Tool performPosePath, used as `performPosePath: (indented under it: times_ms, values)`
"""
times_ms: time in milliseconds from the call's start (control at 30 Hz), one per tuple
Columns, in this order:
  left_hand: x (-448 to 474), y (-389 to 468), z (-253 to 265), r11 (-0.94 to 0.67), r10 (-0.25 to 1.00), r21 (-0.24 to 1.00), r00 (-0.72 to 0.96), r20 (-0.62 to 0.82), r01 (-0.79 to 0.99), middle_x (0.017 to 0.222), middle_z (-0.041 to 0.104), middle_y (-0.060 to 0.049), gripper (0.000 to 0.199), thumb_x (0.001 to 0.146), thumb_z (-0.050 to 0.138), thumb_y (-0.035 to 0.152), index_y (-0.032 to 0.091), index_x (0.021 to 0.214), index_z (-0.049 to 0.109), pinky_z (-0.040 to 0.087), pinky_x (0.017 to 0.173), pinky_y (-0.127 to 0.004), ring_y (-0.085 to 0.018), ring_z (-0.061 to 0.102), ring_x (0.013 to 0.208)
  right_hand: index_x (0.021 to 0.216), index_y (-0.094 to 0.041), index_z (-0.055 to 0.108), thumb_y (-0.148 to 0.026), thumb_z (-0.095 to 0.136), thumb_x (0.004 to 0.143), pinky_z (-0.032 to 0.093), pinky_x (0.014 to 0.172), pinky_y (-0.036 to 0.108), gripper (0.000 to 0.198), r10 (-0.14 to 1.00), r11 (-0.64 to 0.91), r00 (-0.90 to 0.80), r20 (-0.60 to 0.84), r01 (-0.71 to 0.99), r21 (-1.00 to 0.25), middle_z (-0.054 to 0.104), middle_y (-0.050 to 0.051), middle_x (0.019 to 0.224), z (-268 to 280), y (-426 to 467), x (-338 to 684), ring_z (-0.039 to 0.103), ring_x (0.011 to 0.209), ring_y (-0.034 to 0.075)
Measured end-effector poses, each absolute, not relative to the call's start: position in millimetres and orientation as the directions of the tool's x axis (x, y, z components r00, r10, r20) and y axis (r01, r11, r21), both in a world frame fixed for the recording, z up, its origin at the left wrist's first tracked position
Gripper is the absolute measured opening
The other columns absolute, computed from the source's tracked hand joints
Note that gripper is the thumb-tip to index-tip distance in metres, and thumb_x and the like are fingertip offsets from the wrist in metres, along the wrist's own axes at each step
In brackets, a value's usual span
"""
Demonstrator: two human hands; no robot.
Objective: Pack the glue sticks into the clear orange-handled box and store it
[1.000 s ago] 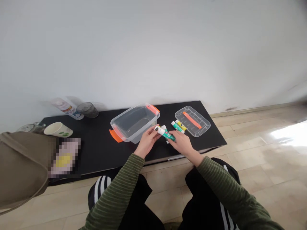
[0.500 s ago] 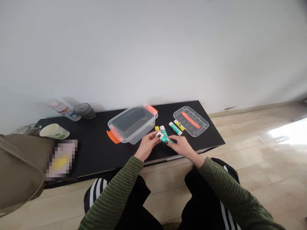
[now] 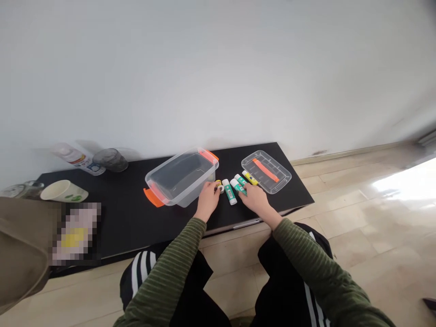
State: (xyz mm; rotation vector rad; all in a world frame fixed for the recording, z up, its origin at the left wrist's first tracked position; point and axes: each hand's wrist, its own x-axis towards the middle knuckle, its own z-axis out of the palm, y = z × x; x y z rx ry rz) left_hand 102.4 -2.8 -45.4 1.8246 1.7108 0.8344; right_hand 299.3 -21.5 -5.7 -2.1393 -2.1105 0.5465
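My left hand is beside the clear box, its thumb and fingertips closed on a yellow glue stick; a round white end shows at the fingertips and the rest is hidden. My right hand has its fingers on a green-and-white glue stick at the tabletop. Between my hands a larger-looking green-and-white glue stick lies on its side. Just beyond my right fingers lie another green glue stick and a yellow one, partly covered by the hand.
The clear plastic box with orange latches stands uncovered on the black table. Its lid, with an orange handle, lies at the right. Leftward are a paper cup, a glass, a spray can and a person's brown sleeve.
My hands have moved apart. The green glue stick between them has gone down to the tabletop with my right hand, while my left hand has shifted to the yellow glue stick by the box.
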Motion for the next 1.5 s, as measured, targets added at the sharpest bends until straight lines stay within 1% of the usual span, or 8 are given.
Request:
performPosePath:
  times_ms: [167, 400, 767, 900, 1033, 1200, 1367, 1500]
  values:
    - [106.7, -4.9, -57.0, -0.103, 0.995, 0.579, 0.092, 0.048, 0.809, 0.11, 0.056, -0.009, 0.036, 0.09, 0.057, 0.023, 0.021, 0.124, 0.064, 0.052, 0.083, -0.035, -0.02, 0.063, 0.086, 0.114, -0.015, 0.064, -0.04, 0.048, 0.096, 0.049, 0.082, 0.035, 0.036, 0.978, -0.024, -0.02, -0.206, 0.977, -0.21, 0.071, 0.017, 0.108, -9.6, -19.5, 291.3, 0.066, 0.108, 0.03]
    - [106.1, -7.0, -57.1, -0.129, 0.992, 0.495, 0.121, 0.048, 0.859, 0.111, 0.055, -0.009, 0.027, 0.091, 0.055, 0.021, 0.02, 0.116, 0.063, 0.051, 0.08, -0.033, -0.021, 0.062, 0.088, 0.113, -0.015, 0.067, -0.041, 0.048, 0.096, 0.05, 0.082, 0.035, 0.036, 0.982, 0.016, -0.042, -0.185, 0.99, -0.142, 0.072, 0.018, 0.108, -13.5, -22.7, 282.0, 0.065, 0.109, 0.029]
    - [103.9, -13.1, -43.1, -0.109, 0.994, 0.533, 0.105, 0.039, 0.839, 0.115, 0.055, -0.01, 0.022, 0.09, 0.056, 0.021, 0.02, 0.111, 0.06, 0.051, 0.08, -0.035, -0.023, 0.064, 0.093, 0.112, -0.02, 0.067, -0.034, 0.046, 0.099, 0.049, 0.08, 0.03, 0.028, 0.998, 0.045, -0.05, -0.026, 0.982, -0.185, 0.066, 0.013, 0.119, -9.4, -5.2, 303.2, 0.054, 0.118, 0.025]
    - [99.4, -15.1, -37.1, -0.09, 0.996, 0.64, 0.069, 0.059, 0.763, 0.114, 0.059, -0.011, 0.015, 0.088, 0.057, 0.021, 0.019, 0.103, 0.059, 0.049, 0.088, -0.039, -0.024, 0.063, 0.099, 0.117, -0.017, 0.064, -0.036, 0.051, 0.097, 0.05, 0.083, 0.033, 0.031, 0.993, 0.007, -0.026, -0.117, 0.986, -0.165, 0.063, 0.015, 0.125, -17.0, -0.1, 307.3, 0.05, 0.122, 0.027]
    - [96.4, -14.5, -37.5, -0.011, 0.999, 0.824, 0.039, -0.014, 0.566, 0.105, 0.068, -0.008, 0.013, 0.085, 0.061, 0.02, 0.02, 0.098, 0.058, 0.049, 0.09, -0.04, -0.023, 0.065, 0.098, 0.114, -0.016, 0.066, -0.033, 0.052, 0.095, 0.049, 0.085, 0.033, 0.028, 0.988, -0.005, -0.02, -0.153, 0.987, -0.159, 0.063, 0.016, 0.124, -23.6, 0.6, 304.2, 0.051, 0.123, 0.027]
    - [98.3, -12.5, -40.7, 0.131, 0.991, 0.987, -0.02, -0.13, 0.092, 0.1, 0.07, -0.008, 0.024, 0.079, 0.073, 0.028, 0.017, 0.096, 0.061, 0.053, 0.086, -0.038, -0.02, 0.066, 0.091, 0.113, -0.015, 0.065, -0.031, 0.052, 0.095, 0.047, 0.086, 0.033, 0.027, 0.987, -0.026, -0.004, -0.159, 0.982, -0.187, 0.065, 0.016, 0.121, -19.8, 0.3, 306.5, 0.056, 0.118, 0.028]
    - [98.7, -18.5, -27.2, 0.296, 0.95, 0.882, 0.018, -0.311, -0.367, 0.1, 0.072, -0.009, 0.021, 0.083, 0.071, 0.023, 0.014, 0.101, 0.065, 0.054, 0.092, -0.037, -0.016, 0.069, 0.09, 0.116, -0.017, 0.063, -0.033, 0.054, 0.095, 0.045, 0.086, 0.032, 0.027, 0.998, 0.038, -0.055, -0.039, 0.94, -0.339, 0.067, 0.013, 0.118, -10.1, -10.7, 311.2, 0.061, 0.111, 0.026]
    - [98.3, -23.4, -13.3, 0.376, 0.911, 0.738, 0.077, -0.405, -0.561, 0.096, 0.074, -0.01, 0.011, 0.086, 0.067, 0.017, 0.012, 0.096, 0.069, 0.054, 0.096, -0.033, -0.017, 0.071, 0.091, 0.119, -0.018, 0.059, -0.028, 0.055, 0.095, 0.045, 0.086, 0.029, 0.027, 0.975, 0.217, -0.213, 0.069, 0.822, -0.527, 0.07, 0.008, 0.109, -7.1, -28.5, 309.1, 0.065, 0.1, 0.021]
